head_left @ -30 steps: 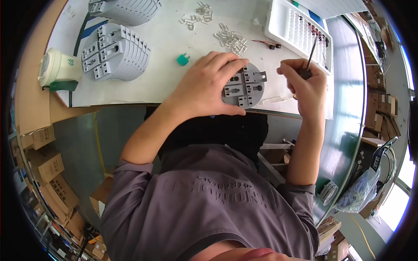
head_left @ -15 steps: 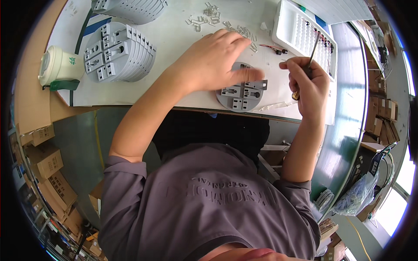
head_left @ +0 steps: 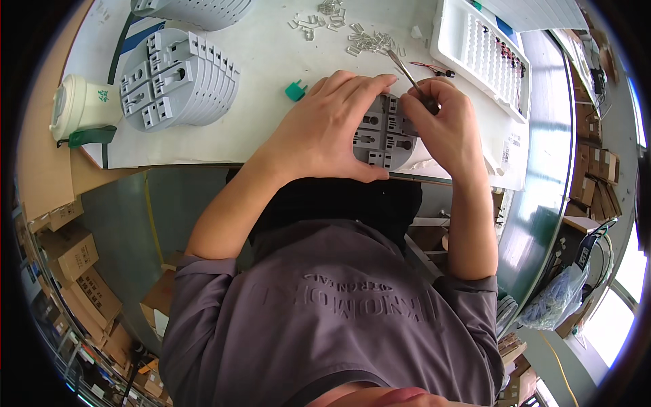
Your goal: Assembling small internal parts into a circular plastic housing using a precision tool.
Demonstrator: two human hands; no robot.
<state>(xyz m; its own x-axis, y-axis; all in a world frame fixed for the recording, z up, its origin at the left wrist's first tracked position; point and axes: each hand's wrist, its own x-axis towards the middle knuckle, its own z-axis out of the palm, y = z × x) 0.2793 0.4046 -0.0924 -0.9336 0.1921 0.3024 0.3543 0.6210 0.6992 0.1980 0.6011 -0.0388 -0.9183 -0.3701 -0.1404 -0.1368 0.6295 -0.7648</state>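
A round grey plastic base [head_left: 385,139] with slots and raised blocks lies on the bench near its front edge. My left hand [head_left: 332,129] curls round its left side, the thumb at the near rim and the fingers at the far rim. In my right hand [head_left: 444,122] is a screwdriver [head_left: 405,70], its metal shaft slanting up and left, away from the base. That hand's fingertips meet the base's right edge and hide part of it. Beyond my left hand sits a small green plug-like piece [head_left: 296,90]. Several clear bent clips [head_left: 369,41] lie scattered farther back.
Stacked grey round bases [head_left: 183,81] stand at the left, with another stack [head_left: 196,12] behind. A whitish tub [head_left: 81,105] is at the far left. At the back right, a white tray [head_left: 468,47] holds small dark wired parts. Red-wired pieces [head_left: 434,69] lie beside it.
My left hand has come down from above the base to grasp its left side, uncovering the green piece. My right hand has moved left to the base's edge, tilting the screwdriver left.
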